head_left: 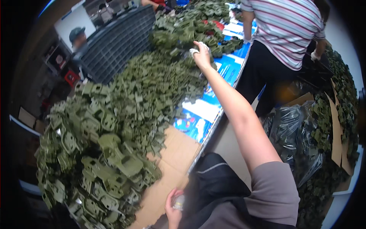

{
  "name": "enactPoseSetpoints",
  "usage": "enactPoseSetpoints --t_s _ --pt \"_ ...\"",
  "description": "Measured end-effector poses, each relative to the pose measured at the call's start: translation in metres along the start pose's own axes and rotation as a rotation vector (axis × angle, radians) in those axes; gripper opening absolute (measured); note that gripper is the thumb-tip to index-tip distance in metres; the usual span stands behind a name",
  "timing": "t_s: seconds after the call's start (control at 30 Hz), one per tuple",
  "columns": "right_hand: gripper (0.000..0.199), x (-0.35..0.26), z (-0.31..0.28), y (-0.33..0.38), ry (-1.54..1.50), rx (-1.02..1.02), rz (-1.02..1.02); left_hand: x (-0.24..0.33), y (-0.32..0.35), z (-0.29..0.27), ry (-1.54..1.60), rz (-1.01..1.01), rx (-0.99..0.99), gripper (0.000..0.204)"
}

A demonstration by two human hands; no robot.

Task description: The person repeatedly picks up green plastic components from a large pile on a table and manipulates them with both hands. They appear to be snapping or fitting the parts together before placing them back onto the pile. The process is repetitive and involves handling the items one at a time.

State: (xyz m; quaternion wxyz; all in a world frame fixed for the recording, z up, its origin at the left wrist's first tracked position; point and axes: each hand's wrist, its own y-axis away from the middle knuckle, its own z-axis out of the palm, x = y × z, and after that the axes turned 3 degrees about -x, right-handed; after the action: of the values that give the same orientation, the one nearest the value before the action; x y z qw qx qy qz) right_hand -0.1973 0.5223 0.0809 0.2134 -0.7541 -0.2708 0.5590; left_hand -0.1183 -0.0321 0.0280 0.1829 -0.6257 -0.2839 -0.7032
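Olive-green plastic parts (126, 126), brown cardboard (173, 160), striped shirt (286, 26)

Grey short-sleeve top, bare forearms, dark apron w/ thin pale seam line, white tape on fingertips (194, 50).

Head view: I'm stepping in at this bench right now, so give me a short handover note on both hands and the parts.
Right hand: stretched far out, fingers on the pile of green plastic parts; whether it grips one cannot be told.
Left hand: low by the body, closed around a small pale object.
Parts: heaped across the table, more in the cardboard box on the right.
Done: nothing visibly sorted out.
Left: the whole pile.
A person in a striped shirt works beyond.
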Motion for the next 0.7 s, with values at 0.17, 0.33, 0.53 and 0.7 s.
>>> enactPoseSetpoints --t_s 0.17,0.33,0.53,0.7 --pt "0.048 -0.081 -0.059 0.161 -0.521 -0.602 0.142 0.005 -0.004 -0.008 0.114 0.027 -0.060 0.050" --pt "0.028 -0.159 -0.085 0.263 -0.616 -1.002 0.107 0.023 -0.003 -0.018 0.040 0.193 -0.006 0.051" --pt "0.079 -0.264 -0.035 0.296 -0.476 -0.848 -0.200 0.021 0.014 -0.020 0.018 0.241 0.191 0.041" --pt "0.059 -0.281 -0.024 0.298 -0.365 -0.975 0.227 0.013 -0.020 -0.029 -0.117 0.219 -0.030 0.045"
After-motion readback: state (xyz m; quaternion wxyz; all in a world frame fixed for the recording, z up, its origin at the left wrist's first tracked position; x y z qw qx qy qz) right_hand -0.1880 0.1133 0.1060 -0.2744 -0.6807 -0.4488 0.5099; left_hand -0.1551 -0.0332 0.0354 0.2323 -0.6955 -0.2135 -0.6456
